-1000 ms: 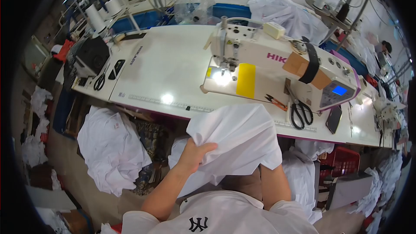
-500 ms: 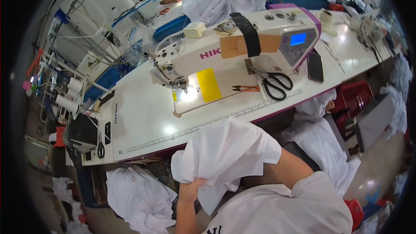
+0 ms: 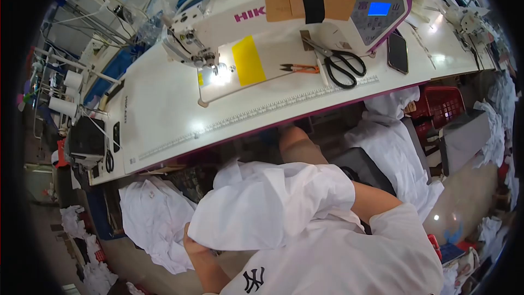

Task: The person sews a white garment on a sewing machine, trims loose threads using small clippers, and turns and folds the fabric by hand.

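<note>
A white cloth [image 3: 262, 205] lies bunched over the person's lap, below the table's front edge. My left hand [image 3: 192, 243] is closed on its left end, with the fingers partly behind the fabric. The right forearm runs in under the cloth from the right, and the cloth hides my right hand. Beyond them stands a sewing machine [image 3: 245, 19], its lamp lit over the needle area and a yellow patch [image 3: 249, 61] on its bed.
Black-handled scissors [image 3: 344, 68], orange snips [image 3: 300, 69] and a phone [image 3: 397, 53] lie on the white table [image 3: 158, 109]. White fabric piles hang at left [image 3: 153, 221] and right [image 3: 390, 153]. A red basket [image 3: 445, 106] stands at right.
The cloth has moved back from the table edge toward the body and spread across the lap. My left hand has gone left with it. The view has turned, and the co-worker is out of sight.
</note>
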The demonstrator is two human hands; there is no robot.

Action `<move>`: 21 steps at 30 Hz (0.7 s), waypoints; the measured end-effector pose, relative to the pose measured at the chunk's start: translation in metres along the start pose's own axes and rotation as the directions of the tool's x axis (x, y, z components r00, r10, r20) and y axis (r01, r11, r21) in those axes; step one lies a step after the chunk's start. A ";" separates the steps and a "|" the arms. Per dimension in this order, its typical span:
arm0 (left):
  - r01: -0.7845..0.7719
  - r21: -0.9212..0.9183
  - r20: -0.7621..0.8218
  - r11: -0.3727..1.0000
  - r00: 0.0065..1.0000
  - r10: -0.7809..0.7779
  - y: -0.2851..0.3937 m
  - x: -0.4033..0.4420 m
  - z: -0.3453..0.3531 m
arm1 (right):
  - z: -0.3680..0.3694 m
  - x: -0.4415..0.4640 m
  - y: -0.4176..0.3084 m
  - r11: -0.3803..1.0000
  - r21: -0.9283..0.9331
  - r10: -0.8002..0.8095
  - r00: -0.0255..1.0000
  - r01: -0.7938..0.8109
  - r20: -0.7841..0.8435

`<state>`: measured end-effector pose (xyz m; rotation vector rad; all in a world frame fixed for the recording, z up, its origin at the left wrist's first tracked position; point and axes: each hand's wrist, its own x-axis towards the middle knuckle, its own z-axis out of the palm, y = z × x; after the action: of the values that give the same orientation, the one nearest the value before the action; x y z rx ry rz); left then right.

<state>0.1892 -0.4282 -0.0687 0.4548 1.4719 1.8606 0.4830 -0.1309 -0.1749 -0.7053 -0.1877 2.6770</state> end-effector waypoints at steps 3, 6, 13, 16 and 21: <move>0.193 -0.127 0.380 0.973 0.915 -0.132 0.009 -0.013 0.002 | -0.009 -0.003 -0.017 0.998 0.032 0.048 0.997 -0.046 -0.063; 0.377 0.111 0.548 0.920 0.749 -0.373 0.015 -0.011 0.011 | -0.028 -0.021 -0.037 0.995 0.053 0.088 0.990 -0.083 -0.110; 0.157 0.530 0.648 0.833 0.558 -0.518 -0.006 -0.005 0.077 | -0.030 -0.022 -0.056 0.977 0.075 0.209 0.965 -0.200 -0.159; 0.058 0.518 0.696 0.854 0.552 -0.459 -0.026 -0.008 0.075 | -0.016 -0.036 -0.071 0.979 -0.163 0.086 0.971 -0.124 -0.223; 0.259 0.296 0.065 0.919 0.955 -0.290 0.014 0.008 0.050 | 0.051 -0.026 -0.072 0.822 -0.544 0.144 0.986 -0.168 -0.087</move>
<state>0.2123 -0.3887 -0.0427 0.4490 1.6443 1.3903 0.5016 -0.0761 -0.1033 -0.9778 -0.9619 2.7682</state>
